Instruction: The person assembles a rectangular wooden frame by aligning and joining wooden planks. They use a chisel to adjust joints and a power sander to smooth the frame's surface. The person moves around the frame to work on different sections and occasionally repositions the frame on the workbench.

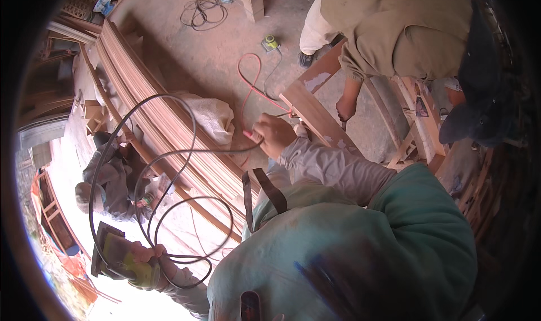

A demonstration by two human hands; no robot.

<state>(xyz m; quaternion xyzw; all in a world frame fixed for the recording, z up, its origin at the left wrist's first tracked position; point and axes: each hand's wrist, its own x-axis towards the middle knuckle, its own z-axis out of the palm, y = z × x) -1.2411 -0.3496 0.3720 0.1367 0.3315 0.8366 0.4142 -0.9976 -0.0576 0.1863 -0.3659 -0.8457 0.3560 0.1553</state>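
At the lower left, my left hand [147, 253] is closed around the lime-green body of a palm sander [133, 264], whose dark square pad faces left. The sander's black cord [189, 151] hangs in several loose loops between my hands. Near the middle, my right hand [276, 135] grips that cord, its fingers wrapped round it. Just beyond the right hand, a red cord [240, 93] runs across the floor to the edge of a wooden frame [316, 114]. Whether the two cords are joined there cannot be made out.
Long wooden mouldings [163, 129] lie stacked to the left, beside a whitish sack [209, 117]. A crouching person [110, 172] is beyond them. Another person [400, 34] bends over the wooden frame at the right. A second green sander [270, 41] and a coiled cable [203, 12] lie on the floor.
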